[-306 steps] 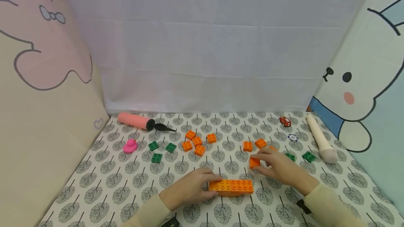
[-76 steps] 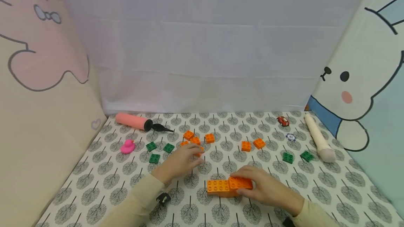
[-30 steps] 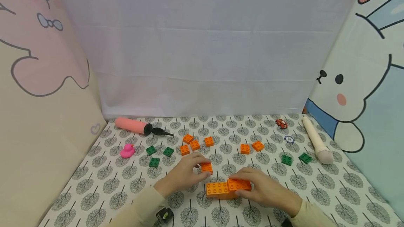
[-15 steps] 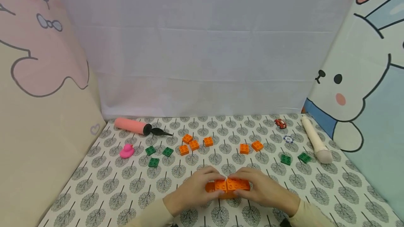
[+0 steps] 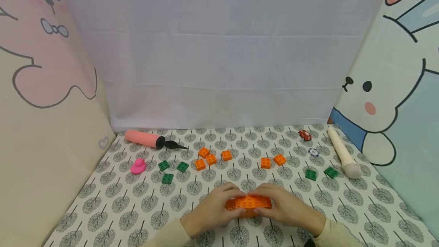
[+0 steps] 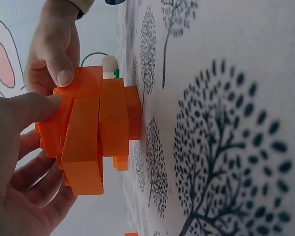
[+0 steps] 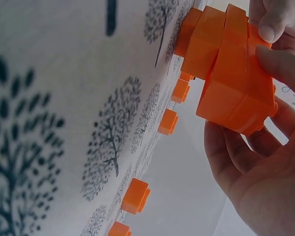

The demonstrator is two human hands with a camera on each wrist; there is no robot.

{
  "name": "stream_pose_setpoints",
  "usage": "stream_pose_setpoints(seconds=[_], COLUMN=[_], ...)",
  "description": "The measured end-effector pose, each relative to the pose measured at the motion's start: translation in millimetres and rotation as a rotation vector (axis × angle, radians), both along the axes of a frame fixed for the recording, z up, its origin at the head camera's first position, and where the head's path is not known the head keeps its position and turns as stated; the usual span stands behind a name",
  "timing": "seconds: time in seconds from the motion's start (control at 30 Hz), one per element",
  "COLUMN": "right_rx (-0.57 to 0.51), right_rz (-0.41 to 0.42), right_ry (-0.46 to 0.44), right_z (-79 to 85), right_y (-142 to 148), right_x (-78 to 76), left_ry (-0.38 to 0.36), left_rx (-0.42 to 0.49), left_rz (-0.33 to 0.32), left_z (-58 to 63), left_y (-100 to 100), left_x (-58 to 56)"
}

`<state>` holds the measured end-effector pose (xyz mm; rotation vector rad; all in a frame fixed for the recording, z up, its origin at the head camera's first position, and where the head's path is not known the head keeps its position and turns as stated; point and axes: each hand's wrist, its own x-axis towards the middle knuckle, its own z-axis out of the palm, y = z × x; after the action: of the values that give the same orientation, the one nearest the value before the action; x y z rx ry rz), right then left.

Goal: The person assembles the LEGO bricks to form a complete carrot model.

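On the near table (image 5: 113,209), left hand (image 5: 214,209) and right hand (image 5: 289,207) pinch the orange stack (image 5: 250,213). The left hand's brick (image 5: 241,204), separate a second ago, now sits atop it beside its neighbour, apparently extending that layer. Fingers (image 5: 233,192) hide the stack's ends; full seating cannot be confirmed. Farther off lie loose bricks (image 5: 210,159).

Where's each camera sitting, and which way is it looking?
Head: on the head, facing forward, down at the table; left hand, right hand, sleeves show.
Left wrist: on that wrist, facing the orange stack; left hand close, right hand beyond.
Right wrist: on that wrist, facing the orange stack; right hand close, left hand beyond.
Shared: both wrist views show the orange stack and both hands.
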<state>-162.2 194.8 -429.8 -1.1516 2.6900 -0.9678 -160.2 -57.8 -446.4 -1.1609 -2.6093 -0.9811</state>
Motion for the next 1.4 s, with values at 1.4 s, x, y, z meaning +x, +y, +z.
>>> stream_pose_setpoints(seconds=[1.4], right_rx=[-0.031], right_rz=[0.003], right_ry=[-0.027], right_z=[-4.1], right_y=[1.8], right_x=[-1.4], left_ry=[0.009], left_rx=[-0.107], left_rz=[-0.019], left_z=[8.0], left_y=[1.3], left_x=[-5.1])
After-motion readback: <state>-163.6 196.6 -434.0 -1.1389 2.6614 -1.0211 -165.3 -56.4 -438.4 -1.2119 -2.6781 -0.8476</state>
